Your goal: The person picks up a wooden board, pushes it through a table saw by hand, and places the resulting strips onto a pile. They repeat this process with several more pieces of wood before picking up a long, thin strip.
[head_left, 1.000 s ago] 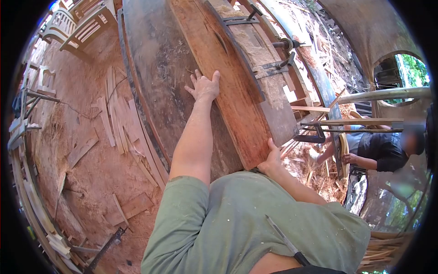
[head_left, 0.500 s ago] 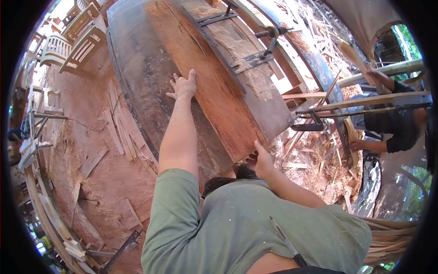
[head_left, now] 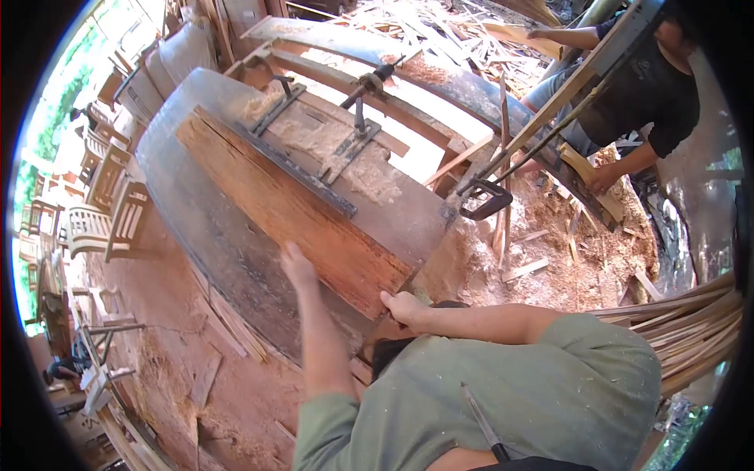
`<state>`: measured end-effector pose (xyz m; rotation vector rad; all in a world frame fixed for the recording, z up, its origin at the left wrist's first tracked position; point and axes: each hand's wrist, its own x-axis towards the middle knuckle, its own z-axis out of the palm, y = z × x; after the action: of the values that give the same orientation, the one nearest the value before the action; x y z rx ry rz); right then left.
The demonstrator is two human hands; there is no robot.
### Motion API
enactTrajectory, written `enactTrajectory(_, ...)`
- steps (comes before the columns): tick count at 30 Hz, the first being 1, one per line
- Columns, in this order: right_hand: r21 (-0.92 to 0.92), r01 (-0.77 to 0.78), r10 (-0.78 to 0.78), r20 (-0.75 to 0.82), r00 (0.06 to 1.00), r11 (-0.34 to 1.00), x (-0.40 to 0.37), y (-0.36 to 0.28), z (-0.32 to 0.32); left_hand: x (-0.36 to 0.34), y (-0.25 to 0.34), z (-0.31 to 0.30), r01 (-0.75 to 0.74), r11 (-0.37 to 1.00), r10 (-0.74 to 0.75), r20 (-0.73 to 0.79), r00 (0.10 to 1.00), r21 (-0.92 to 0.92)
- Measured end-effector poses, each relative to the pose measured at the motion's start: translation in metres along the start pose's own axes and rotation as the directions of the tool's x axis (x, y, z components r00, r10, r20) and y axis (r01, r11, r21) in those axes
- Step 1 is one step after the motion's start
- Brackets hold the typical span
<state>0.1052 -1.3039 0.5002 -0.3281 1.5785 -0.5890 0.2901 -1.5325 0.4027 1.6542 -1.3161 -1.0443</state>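
Observation:
A long reddish-brown plank (head_left: 294,216) lies slantwise on a dark, worn work surface (head_left: 212,235). At the plank's near end, my right hand (head_left: 402,308) grips the corner, thumb on top and the other fingers out of sight below. My left hand (head_left: 300,268) is at the plank's left edge, blurred, its fingers mostly hidden. Along the plank's right side runs a dark straight bar (head_left: 294,174), beside a sawdust-covered board.
A power tool or clamp (head_left: 367,85) and a bow-shaped handle (head_left: 487,206) are beyond the board. At the right a co-worker (head_left: 640,94) holds a piece of wood (head_left: 581,166). Wooden chairs (head_left: 98,228) stand at the left; thin strips (head_left: 675,322) are stacked at lower right.
The view has turned and shifted. My left hand, earlier spread with its fingers apart by the plank's left edge, is now nearer the close end and blurred. My right hand stays at the end corner.

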Motion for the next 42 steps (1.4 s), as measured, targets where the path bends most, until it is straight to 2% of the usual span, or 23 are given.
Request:
enactTrajectory(1, -0.062, 0.007, -0.012, -0.068, 0.998, 0.998, 0.002, 0.000, 0.003, -0.058, 0.033, 0.006, -0.122, 0.970, 0.125, -0.001, 0.992, -0.209)
enactTrajectory(2, -0.048, 0.022, -0.025, -0.074, 0.997, 0.999, 0.000, -0.005, 0.005, -0.101, 0.041, 0.013, -0.060, 0.957, 0.063, 0.003, 0.998, -0.284)
enactTrajectory(3, -0.013, 0.008, -0.009, -0.091, 0.996, 1.000, -0.006, -0.007, 0.006, -0.142, 0.054, 0.017, -0.096, 0.931, 0.110, 0.020, 0.994, -0.351)
enactTrajectory(5, -0.010, -0.021, 0.020, -0.109, 0.994, 1.000, -0.013, -0.005, 0.006, -0.204, 0.061, 0.022, 0.001, 0.914, 0.033, 0.075, 0.997, -0.405)
enactTrajectory(7, -0.041, 0.081, -0.088, -0.229, 0.970, 0.996, -0.016, -0.006, 0.012, -0.230, 0.061, 0.035, 0.031, 0.909, -0.016, 0.039, 0.999, -0.416)
enactTrajectory(8, -0.089, 0.069, -0.085, -0.197, 0.977, 0.994, -0.017, -0.007, 0.016, -0.234, 0.058, 0.034, 0.049, 0.908, -0.044, 0.021, 0.999, -0.417)
enactTrajectory(9, -0.015, 0.019, -0.021, -0.203, 0.979, 1.000, -0.020, -0.010, 0.017, -0.234, 0.064, 0.030, 0.063, 0.901, -0.081, -0.024, 0.996, -0.428)
enactTrajectory(11, 0.111, -0.045, 0.065, -0.182, 0.981, 0.993, -0.018, -0.009, 0.016, -0.228, 0.086, 0.028, 0.006, 0.933, -0.030, -0.062, 0.998, -0.360)
enactTrajectory(12, 0.073, -0.056, 0.068, -0.181, 0.981, 0.996, -0.018, -0.009, 0.015, -0.226, 0.084, 0.031, 0.022, 0.926, -0.058, -0.084, 0.995, -0.377)
enactTrajectory(14, 0.079, -0.031, 0.047, -0.214, 0.976, 0.996, -0.018, -0.009, 0.014, -0.225, 0.075, 0.036, -0.016, 0.973, -0.012, -0.117, 0.993, -0.230)
enactTrajectory(15, 0.104, -0.058, 0.076, -0.175, 0.982, 0.993, -0.016, -0.007, 0.011, -0.224, 0.074, 0.037, -0.063, 0.983, 0.037, -0.151, 0.988, -0.174)
enactTrajectory(16, 0.091, -0.070, 0.085, -0.172, 0.981, 0.993, -0.014, -0.004, 0.012, -0.223, 0.074, 0.037, -0.048, 0.983, 0.020, -0.158, 0.987, -0.174)
enactTrajectory(18, 0.124, 0.032, -0.006, -0.204, 0.979, 0.992, -0.014, -0.001, 0.014, -0.223, 0.072, 0.039, -0.083, 0.984, 0.059, -0.151, 0.987, -0.157)
enactTrajectory(20, 0.095, 0.009, 0.010, -0.197, 0.980, 0.995, -0.018, -0.002, 0.016, -0.223, 0.067, 0.039, -0.057, 0.991, 0.041, -0.127, 0.991, -0.125)
enactTrajectory(22, 0.032, 0.075, -0.064, -0.251, 0.966, 0.997, -0.025, -0.011, 0.022, -0.221, 0.077, 0.036, -0.014, 0.985, -0.006, -0.120, 0.993, -0.169)
enactTrajectory(26, -0.023, 0.051, -0.056, -0.292, 0.955, 0.998, -0.026, -0.021, 0.027, -0.214, 0.067, 0.039, -0.025, 0.992, 0.011, -0.110, 0.994, -0.127)
enactTrajectory(28, -0.041, 0.056, -0.066, -0.295, 0.953, 0.998, -0.024, -0.023, 0.028, -0.208, 0.063, 0.040, -0.085, 0.996, 0.081, -0.112, 0.990, -0.034)
enactTrajectory(31, -0.059, 0.057, -0.072, -0.293, 0.953, 0.997, -0.012, -0.021, 0.026, -0.203, 0.066, 0.041, -0.093, 0.988, 0.073, -0.163, 0.984, -0.121)
enactTrajectory(36, -0.020, 0.069, -0.072, -0.273, 0.959, 0.997, -0.006, -0.029, 0.029, -0.193, 0.069, 0.038, -0.120, 0.990, 0.104, -0.185, 0.977, -0.075)
enactTrajectory(39, -0.109, 0.000, -0.028, -0.258, 0.966, 0.994, 0.009, -0.027, 0.026, -0.187, 0.074, 0.036, -0.105, 0.987, 0.082, -0.187, 0.979, -0.118)
enactTrajectory(42, -0.002, -0.016, 0.015, -0.233, 0.972, 1.000, 0.001, -0.040, 0.033, -0.182, 0.079, 0.033, -0.117, 0.982, 0.086, -0.199, 0.976, -0.149)
